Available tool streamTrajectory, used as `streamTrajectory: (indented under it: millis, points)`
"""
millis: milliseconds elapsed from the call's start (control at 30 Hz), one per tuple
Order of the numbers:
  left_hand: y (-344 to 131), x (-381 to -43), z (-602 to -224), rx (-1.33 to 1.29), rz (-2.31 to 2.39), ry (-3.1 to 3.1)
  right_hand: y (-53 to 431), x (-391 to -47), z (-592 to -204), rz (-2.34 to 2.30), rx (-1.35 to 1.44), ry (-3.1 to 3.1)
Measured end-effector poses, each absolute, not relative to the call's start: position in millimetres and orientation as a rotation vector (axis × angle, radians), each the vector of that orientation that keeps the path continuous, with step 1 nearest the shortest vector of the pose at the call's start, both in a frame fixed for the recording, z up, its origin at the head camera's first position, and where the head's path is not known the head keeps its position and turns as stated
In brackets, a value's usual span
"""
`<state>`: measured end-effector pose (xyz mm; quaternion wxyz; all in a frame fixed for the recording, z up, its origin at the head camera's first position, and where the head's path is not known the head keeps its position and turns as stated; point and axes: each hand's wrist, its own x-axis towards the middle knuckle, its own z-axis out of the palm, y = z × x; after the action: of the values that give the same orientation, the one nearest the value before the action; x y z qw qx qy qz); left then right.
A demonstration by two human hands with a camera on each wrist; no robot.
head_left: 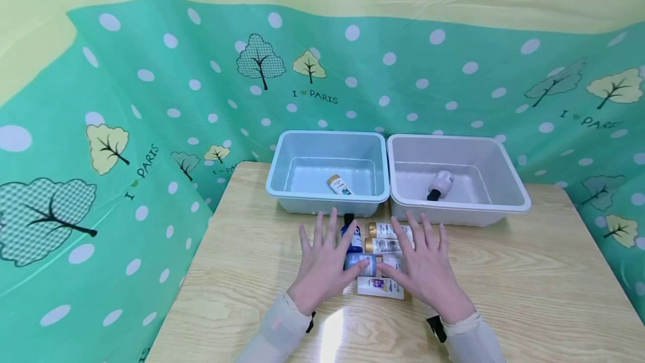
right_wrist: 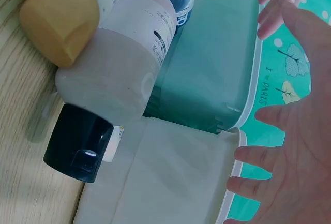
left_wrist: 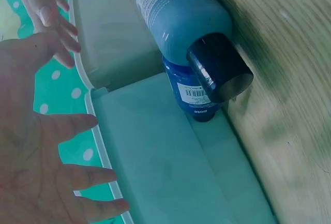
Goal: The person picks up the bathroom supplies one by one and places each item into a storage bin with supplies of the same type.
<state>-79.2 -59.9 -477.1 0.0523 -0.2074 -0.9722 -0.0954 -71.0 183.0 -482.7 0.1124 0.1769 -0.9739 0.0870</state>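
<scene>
My left hand (head_left: 322, 268) is spread with straight fingers over the left side of a cluster of bottles, and nothing is in its grasp. Mirroring it, my right hand (head_left: 430, 270) spreads over the right side, also holding nothing. Between them lie a dark blue bottle (head_left: 356, 241), a light blue bottle (head_left: 361, 264), two white gold-capped bottles, one upper (head_left: 384, 231) and one lower (head_left: 384, 246), and a white bottle with a purple label (head_left: 379, 285). A clear bottle with a black cap (right_wrist: 106, 79) shows in the right wrist view; my right hand partly covers it in the head view.
Behind the cluster stand a light blue bin (head_left: 327, 203) and, at its right, a pale grey bin (head_left: 458, 212). The blue bin holds a small white bottle (head_left: 340, 185); a pale purple bottle (head_left: 442, 182) lies in the grey one. A dotted green cloth (head_left: 353, 60) hangs behind the wooden table (head_left: 544, 284).
</scene>
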Motion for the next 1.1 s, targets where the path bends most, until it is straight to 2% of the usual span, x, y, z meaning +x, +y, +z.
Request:
streamTrajectory:
  millis: [367,633,1100]
  points:
    - [-71,-89,-471,-0.646,-0.350,-2.759,189,-72,-484,0.339,0.494,-2.849]
    - [-91,-109,-462,-0.704,-0.413,-2.467,195,-71,-484,0.449,0.515,-2.826]
    - [-139,-141,-444,-0.473,-0.512,-2.440,214,-67,-488,0.808,0.517,-2.720]
